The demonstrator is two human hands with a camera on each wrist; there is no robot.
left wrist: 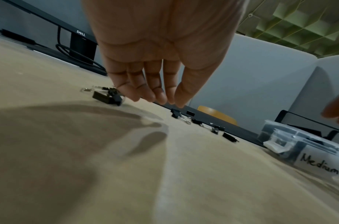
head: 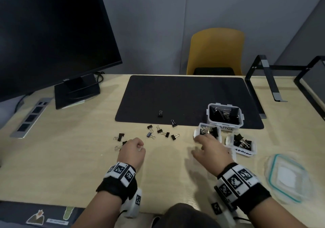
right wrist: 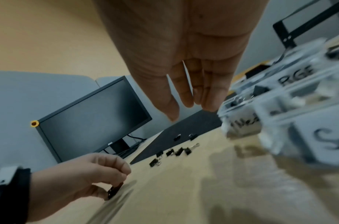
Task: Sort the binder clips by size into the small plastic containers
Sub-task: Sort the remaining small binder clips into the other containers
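Observation:
Several small black binder clips lie loose on the wooden desk, and two more sit on the black mat. My left hand hovers low beside two clips. In the right wrist view its thumb and fingers pinch a black clip. My right hand hangs with straight fingers, holding nothing, above the "Medium" container, which has clips in it. The "LARGE" container stands behind it. A third container with clips stands to the right.
A dark monitor stands at the back left with a power strip beside it. A yellow chair is behind the desk and a black stand at the back right. A clear teal-rimmed lid lies near the right edge.

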